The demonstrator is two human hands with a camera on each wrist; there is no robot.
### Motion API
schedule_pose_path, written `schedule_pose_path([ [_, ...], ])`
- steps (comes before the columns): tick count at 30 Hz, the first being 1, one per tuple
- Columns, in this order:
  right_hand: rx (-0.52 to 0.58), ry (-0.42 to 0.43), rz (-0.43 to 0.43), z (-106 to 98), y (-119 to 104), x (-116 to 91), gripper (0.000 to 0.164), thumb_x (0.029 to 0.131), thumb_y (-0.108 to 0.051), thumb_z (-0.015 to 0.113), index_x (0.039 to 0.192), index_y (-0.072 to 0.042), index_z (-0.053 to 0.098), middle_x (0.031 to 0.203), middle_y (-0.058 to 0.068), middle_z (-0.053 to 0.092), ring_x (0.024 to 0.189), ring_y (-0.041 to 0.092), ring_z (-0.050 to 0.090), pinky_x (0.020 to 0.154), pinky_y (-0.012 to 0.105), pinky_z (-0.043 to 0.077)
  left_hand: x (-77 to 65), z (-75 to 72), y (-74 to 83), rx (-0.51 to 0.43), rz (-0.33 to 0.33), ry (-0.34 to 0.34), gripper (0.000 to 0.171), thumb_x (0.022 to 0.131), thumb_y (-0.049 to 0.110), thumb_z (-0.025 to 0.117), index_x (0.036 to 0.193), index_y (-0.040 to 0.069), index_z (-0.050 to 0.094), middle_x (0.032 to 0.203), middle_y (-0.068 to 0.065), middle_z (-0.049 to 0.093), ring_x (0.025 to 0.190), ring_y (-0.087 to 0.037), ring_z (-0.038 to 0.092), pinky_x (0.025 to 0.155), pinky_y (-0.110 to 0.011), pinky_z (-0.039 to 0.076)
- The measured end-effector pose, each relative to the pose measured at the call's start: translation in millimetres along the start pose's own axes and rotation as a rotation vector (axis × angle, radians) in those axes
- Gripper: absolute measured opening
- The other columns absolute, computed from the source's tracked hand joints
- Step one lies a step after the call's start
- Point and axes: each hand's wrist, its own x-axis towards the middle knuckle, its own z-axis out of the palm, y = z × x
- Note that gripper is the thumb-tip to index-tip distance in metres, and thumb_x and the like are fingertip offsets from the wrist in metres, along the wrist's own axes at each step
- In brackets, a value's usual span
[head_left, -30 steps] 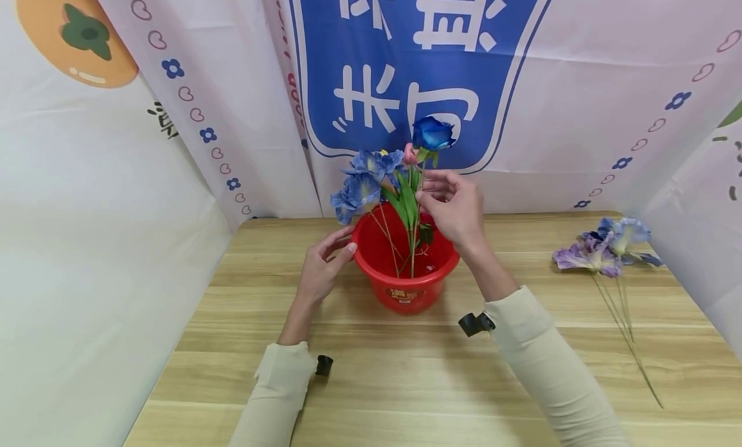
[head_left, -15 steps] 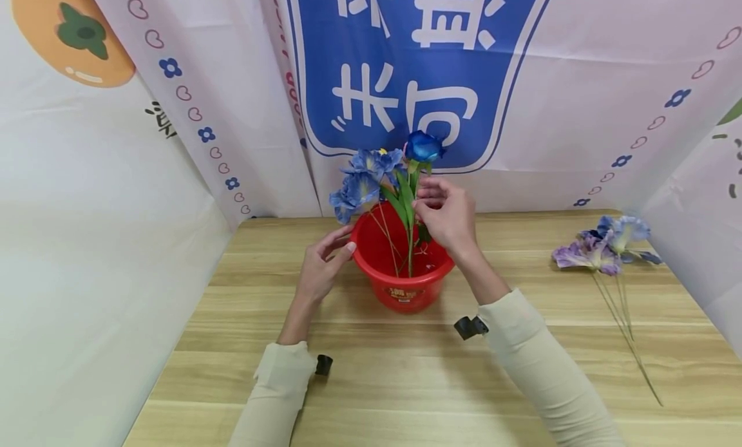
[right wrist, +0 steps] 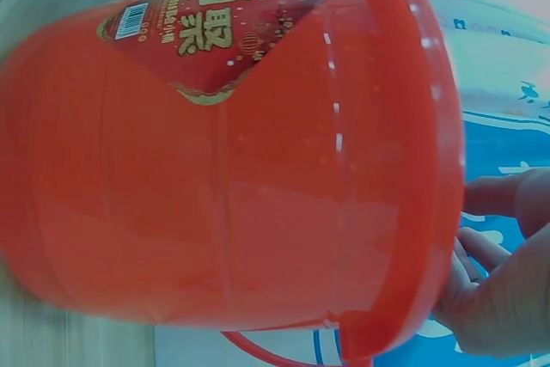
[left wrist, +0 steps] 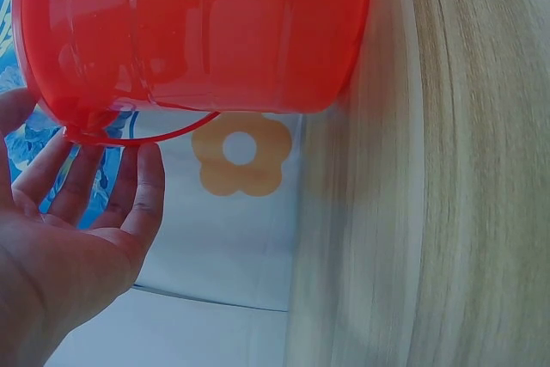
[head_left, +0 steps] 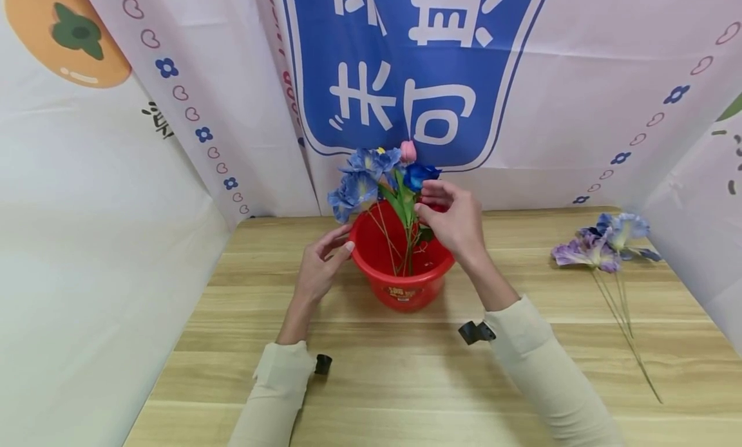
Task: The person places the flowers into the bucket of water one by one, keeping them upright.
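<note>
A red plastic bucket stands upright on the wooden table, holding several artificial flowers. Pale blue irises lean to its left, beside a pink tulip. A dark blue rose sits low among green leaves at the right. Close beside the rose is my right hand, thumb and fingers apart over the bucket's rim. My left hand rests against the left rim. In the left wrist view its fingertips touch the bucket near the lug of the red handle.
Purple and blue irises with long stems lie at the table's right side. A white cloth with a blue printed panel hangs right behind the bucket. The wooden table extends in front of the bucket.
The blue rose has sunk lower into the bucket, from above the tulip to below it. My right hand's fingers have come away from its stem. My left hand has stayed at the rim.
</note>
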Motion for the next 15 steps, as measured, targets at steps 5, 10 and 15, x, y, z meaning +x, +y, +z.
schedule_pose_path([
  [5, 0.033, -0.008, 0.006, -12.3, -2.1, -4.5, 0.04, 0.099, -0.009, 0.076, 0.139, -0.005, 0.07, 0.131, 0.017, 0.074, 0.12, 0.029, 0.071, 0.095, 0.032, 0.065, 0.3, 0.0, 1.0, -0.01, 0.0, 0.002, 0.044, 0.105, 0.01, 0.067, 0.147, -0.002, 0.062, 0.147, -0.023, 0.065, 0.131, -0.035, 0.064, 0.093, -0.027, 0.065],
  [10, 0.084, 0.004, 0.023, -29.1, -1.1, -9.6, 0.044, 0.099, -0.009, 0.075, 0.142, -0.005, 0.067, 0.136, 0.018, 0.072, 0.123, 0.031, 0.07, 0.082, 0.017, 0.063, 0.6, 0.0, 0.6, -0.016, 0.006, 0.0, 0.044, 0.105, 0.009, 0.067, 0.147, -0.003, 0.062, 0.147, -0.025, 0.065, 0.132, -0.038, 0.063, 0.09, -0.022, 0.064],
  [15, 0.1, 0.036, 0.038, -51.6, 3.9, -16.9, 0.045, 0.099, -0.01, 0.076, 0.143, -0.006, 0.067, 0.135, 0.015, 0.071, 0.122, 0.027, 0.07, 0.081, 0.018, 0.064, 0.6, 0.7, -0.2, -0.017, 0.005, -0.001, 0.044, 0.105, 0.008, 0.066, 0.147, -0.003, 0.062, 0.147, -0.024, 0.065, 0.132, -0.037, 0.063, 0.091, -0.024, 0.065],
])
